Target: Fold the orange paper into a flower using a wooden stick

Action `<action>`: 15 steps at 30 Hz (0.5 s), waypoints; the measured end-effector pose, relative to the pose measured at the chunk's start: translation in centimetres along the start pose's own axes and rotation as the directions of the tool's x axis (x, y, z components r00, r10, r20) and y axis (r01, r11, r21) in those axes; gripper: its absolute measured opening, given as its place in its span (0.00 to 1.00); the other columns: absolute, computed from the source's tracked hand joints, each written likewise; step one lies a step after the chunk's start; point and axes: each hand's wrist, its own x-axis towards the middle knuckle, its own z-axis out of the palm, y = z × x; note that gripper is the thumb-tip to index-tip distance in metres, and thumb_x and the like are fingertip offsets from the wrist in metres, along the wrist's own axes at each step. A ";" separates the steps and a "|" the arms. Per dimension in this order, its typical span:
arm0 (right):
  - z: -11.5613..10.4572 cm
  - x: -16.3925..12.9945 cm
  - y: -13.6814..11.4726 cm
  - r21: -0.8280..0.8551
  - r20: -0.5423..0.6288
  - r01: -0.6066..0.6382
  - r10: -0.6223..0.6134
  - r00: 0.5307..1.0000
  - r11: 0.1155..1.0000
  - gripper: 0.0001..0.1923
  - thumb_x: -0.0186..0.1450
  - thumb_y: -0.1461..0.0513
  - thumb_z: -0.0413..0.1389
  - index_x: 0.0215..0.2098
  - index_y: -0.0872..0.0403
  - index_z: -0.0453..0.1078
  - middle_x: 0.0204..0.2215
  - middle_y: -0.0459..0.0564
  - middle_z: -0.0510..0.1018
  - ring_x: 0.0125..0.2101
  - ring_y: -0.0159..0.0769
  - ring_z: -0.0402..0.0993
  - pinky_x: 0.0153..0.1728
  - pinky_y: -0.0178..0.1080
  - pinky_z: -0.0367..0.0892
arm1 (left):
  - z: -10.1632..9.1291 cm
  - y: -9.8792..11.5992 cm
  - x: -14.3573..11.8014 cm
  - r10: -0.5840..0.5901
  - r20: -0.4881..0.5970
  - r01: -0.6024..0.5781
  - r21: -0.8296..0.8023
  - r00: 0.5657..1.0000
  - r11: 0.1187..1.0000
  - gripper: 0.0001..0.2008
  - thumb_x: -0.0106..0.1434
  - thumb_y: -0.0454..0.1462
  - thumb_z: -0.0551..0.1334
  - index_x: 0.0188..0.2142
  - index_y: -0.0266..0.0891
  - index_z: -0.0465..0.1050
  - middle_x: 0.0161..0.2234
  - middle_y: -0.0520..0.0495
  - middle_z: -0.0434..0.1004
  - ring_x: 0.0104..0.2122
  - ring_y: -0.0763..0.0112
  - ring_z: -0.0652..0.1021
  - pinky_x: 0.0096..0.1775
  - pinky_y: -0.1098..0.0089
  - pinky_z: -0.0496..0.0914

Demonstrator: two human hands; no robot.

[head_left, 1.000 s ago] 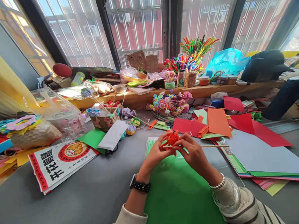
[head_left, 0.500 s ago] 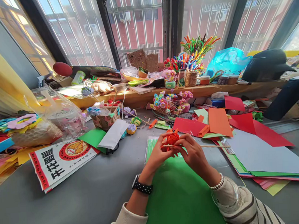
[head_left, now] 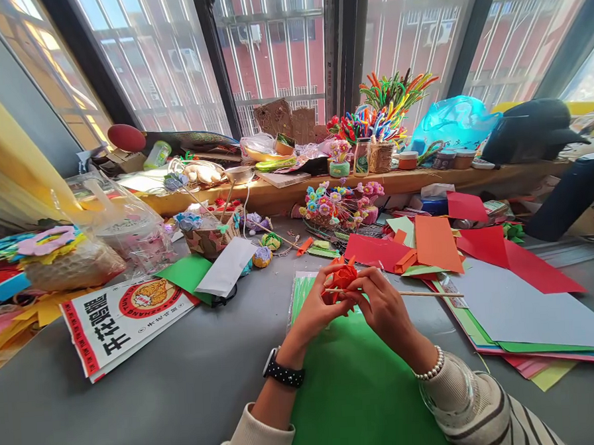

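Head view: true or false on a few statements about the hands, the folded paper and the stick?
1. Both hands, left hand and right hand, hold the orange folded paper flower. True.
2. A thin wooden stick lies across the flower, pointing right. True.
3. The hands work above a blue paper sheet. False: a green paper sheet.
4. The black dotted wristwatch is on the right wrist. False: the left.

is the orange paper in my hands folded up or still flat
Folded: the orange paper is a bunched, petal-like shape pinched between the left hand and right hand.
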 end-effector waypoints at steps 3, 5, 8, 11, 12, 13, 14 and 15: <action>0.1 -0.1 0.1 0.004 0.005 -0.006 0.006 1.000 1.000 0.09 0.65 0.63 0.45 0.31 0.56 0.65 0.30 0.52 0.68 0.30 0.36 0.68 0.30 0.38 0.66 | 0.0 0.0 0.0 0.002 0.003 -0.002 0.004 1.000 1.000 0.29 0.45 0.38 0.67 0.46 0.41 0.57 0.35 0.49 0.69 0.25 0.77 0.71 0.27 0.74 0.66; 0.1 -0.1 0.1 0.007 0.007 -0.004 0.004 1.000 1.000 0.10 0.65 0.63 0.44 0.32 0.56 0.65 0.30 0.52 0.68 0.30 0.36 0.68 0.30 0.38 0.66 | 0.0 -0.1 0.0 0.001 -0.004 -0.001 -0.002 1.000 1.000 0.29 0.45 0.37 0.67 0.46 0.41 0.58 0.35 0.48 0.70 0.25 0.77 0.71 0.27 0.74 0.66; 0.2 -0.2 0.2 0.003 0.005 0.002 -0.002 1.000 1.000 0.10 0.65 0.63 0.44 0.32 0.55 0.66 0.30 0.52 0.68 0.31 0.37 0.68 0.31 0.39 0.66 | -0.1 -0.1 -0.1 -0.006 -0.016 0.006 -0.013 1.000 1.000 0.30 0.44 0.37 0.67 0.46 0.41 0.58 0.35 0.49 0.70 0.25 0.78 0.71 0.28 0.74 0.66; 0.3 -0.2 0.2 0.003 0.012 0.004 -0.005 1.000 1.000 0.10 0.65 0.62 0.44 0.32 0.55 0.66 0.30 0.52 0.69 0.33 0.38 0.68 0.32 0.39 0.66 | -0.1 -0.1 -0.1 -0.011 -0.017 0.011 -0.012 1.000 1.000 0.30 0.44 0.37 0.67 0.46 0.41 0.58 0.35 0.49 0.70 0.25 0.79 0.70 0.28 0.74 0.66; 0.3 -0.2 0.2 0.007 0.015 0.008 -0.008 1.000 1.000 0.10 0.65 0.62 0.44 0.32 0.55 0.66 0.30 0.52 0.69 0.33 0.38 0.68 0.32 0.39 0.66 | -0.1 -0.1 -0.1 -0.011 -0.017 0.010 -0.010 1.000 1.000 0.30 0.44 0.37 0.67 0.46 0.41 0.58 0.35 0.49 0.70 0.25 0.79 0.70 0.28 0.74 0.66; 0.3 -0.1 0.2 0.013 0.015 0.012 -0.012 1.000 1.000 0.10 0.65 0.62 0.45 0.32 0.55 0.66 0.29 0.52 0.69 0.33 0.38 0.68 0.32 0.39 0.66 | -0.1 -0.1 -0.1 -0.009 -0.019 0.009 -0.008 1.000 1.000 0.29 0.44 0.37 0.67 0.46 0.41 0.58 0.35 0.49 0.70 0.25 0.79 0.70 0.28 0.74 0.66; 0.3 -0.1 0.3 0.021 0.013 0.015 -0.015 1.000 1.000 0.10 0.65 0.62 0.45 0.32 0.56 0.66 0.29 0.52 0.69 0.33 0.38 0.68 0.32 0.39 0.66 | -0.1 0.0 -0.1 -0.010 -0.021 0.009 -0.006 1.000 1.000 0.29 0.44 0.36 0.67 0.46 0.41 0.58 0.35 0.49 0.70 0.25 0.79 0.70 0.28 0.74 0.66; 0.2 -0.1 0.2 0.031 0.009 0.018 -0.018 1.000 0.999 0.10 0.65 0.62 0.46 0.32 0.56 0.66 0.30 0.52 0.69 0.33 0.37 0.68 0.33 0.39 0.66 | -0.1 0.0 -0.1 -0.010 -0.026 0.010 -0.006 1.000 1.000 0.29 0.44 0.36 0.67 0.46 0.41 0.58 0.35 0.49 0.70 0.25 0.79 0.70 0.29 0.74 0.66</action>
